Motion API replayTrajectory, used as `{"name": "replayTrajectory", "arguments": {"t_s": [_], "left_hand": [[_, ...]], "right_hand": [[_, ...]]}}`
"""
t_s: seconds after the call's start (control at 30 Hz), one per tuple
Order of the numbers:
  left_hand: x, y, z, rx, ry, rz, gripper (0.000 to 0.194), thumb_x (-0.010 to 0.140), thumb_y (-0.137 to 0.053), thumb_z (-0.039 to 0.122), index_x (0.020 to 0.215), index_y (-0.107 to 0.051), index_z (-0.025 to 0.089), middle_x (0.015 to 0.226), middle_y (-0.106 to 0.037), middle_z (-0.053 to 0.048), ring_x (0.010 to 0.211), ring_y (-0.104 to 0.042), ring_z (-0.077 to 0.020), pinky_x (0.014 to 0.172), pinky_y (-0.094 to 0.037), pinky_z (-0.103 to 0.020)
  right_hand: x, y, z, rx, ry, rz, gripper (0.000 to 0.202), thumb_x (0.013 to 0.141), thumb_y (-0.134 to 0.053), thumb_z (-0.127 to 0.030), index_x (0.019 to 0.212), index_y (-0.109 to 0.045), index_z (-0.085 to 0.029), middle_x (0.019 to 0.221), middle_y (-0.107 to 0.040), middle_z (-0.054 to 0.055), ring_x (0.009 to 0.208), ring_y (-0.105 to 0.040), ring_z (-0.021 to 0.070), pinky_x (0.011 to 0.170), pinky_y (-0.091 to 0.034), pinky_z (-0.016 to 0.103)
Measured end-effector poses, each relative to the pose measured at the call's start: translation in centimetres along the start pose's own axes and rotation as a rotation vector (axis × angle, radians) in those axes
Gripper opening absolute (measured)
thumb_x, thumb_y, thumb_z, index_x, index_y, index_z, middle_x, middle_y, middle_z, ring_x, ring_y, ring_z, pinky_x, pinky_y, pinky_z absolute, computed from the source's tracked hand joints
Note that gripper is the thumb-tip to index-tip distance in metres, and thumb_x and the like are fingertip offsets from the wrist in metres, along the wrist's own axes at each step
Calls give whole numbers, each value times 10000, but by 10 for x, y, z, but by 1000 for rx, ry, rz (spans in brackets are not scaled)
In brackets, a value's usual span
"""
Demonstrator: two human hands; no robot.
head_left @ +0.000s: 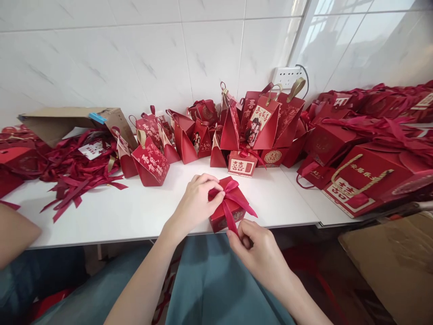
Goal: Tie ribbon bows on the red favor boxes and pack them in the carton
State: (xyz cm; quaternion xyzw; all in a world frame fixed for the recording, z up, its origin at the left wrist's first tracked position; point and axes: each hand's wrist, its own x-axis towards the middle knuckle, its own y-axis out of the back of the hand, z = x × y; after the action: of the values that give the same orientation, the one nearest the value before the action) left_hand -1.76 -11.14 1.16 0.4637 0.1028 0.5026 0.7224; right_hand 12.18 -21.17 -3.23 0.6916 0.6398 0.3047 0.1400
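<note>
A small red gift box [217,222] stands near the front edge of the white table [135,212], with a magenta ribbon [231,195] tied in a bow on its top. My left hand [201,198] reaches over the box from the left, its thumb and fingers pinching the bow near the knot. Below and to the right, my right hand [259,243] is closed on a hanging tail of the same ribbon at the front of the box. The fingertips of my left hand partly cover the bow's left loop.
Behind stand several red gift bags [189,140] and a small box [241,163] with a white label. Loose ribbons [84,167] lie left, beside an open cardboard carton [71,119]. Larger red boxes [382,167] crowd the right. Another person's arm [16,234] shows at far left.
</note>
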Motion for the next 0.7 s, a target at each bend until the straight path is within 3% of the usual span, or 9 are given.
{"name": "replayTrajectory", "arguments": {"t_s": [0.1,0.23,0.3,0.37,0.43,0.53,0.7], "left_hand": [[-3,-4,-3,-49,7,34,137,848,-537,225,801,-665,209,1050,-625,-48,1067,-533,-221,986,-415,-409],[-6,-4,-12,-159,9,105,195,877,-505,292,1020,-616,218,1130,-604,-54,1122,-527,-199,996,-407,-370],[-7,-2,-17,-192,93,194,270,878,-496,344,1104,-561,211,1173,-585,-71,1123,-532,-204,952,-427,-362],[-7,-1,-20,-187,217,243,271,870,-488,395,1042,-561,198,1119,-601,-79,1045,-563,-215,875,-447,-358],[-6,0,-21,-175,312,209,270,865,-476,447,902,-560,194,976,-630,-62,907,-590,-210,800,-449,-349],[-6,0,-18,-184,387,136,310,857,-471,494,750,-513,207,780,-618,-13,745,-581,-186,712,-431,-321],[-17,-1,-13,-201,424,201,286,851,-494,450,688,-482,215,701,-587,18,638,-554,-154,643,-417,-285]], "right_hand": [[-5,6,-2,-112,93,-46,347,873,-465,-285,587,-279,-220,529,-399,-31,494,-328,119,516,-296,261],[-1,37,2,-25,-9,-177,425,856,-546,-486,553,-424,-214,511,-485,-15,471,-394,125,461,-292,256],[10,56,7,34,-54,-26,466,872,-470,-569,570,-476,-214,511,-477,-8,491,-429,135,470,-314,259],[29,67,12,40,-69,164,482,901,-385,-577,613,-513,-213,536,-479,-1,524,-449,144,503,-330,269],[52,66,17,62,-62,157,423,889,-418,-557,681,-533,-208,595,-523,1,558,-467,145,531,-343,272],[81,49,22,109,-55,12,385,849,-481,-557,707,-514,-201,649,-555,1,592,-483,146,561,-356,274],[92,28,23,200,-82,-43,365,816,-520,-508,630,-478,-196,624,-528,-9,594,-479,137,570,-355,270]]}}
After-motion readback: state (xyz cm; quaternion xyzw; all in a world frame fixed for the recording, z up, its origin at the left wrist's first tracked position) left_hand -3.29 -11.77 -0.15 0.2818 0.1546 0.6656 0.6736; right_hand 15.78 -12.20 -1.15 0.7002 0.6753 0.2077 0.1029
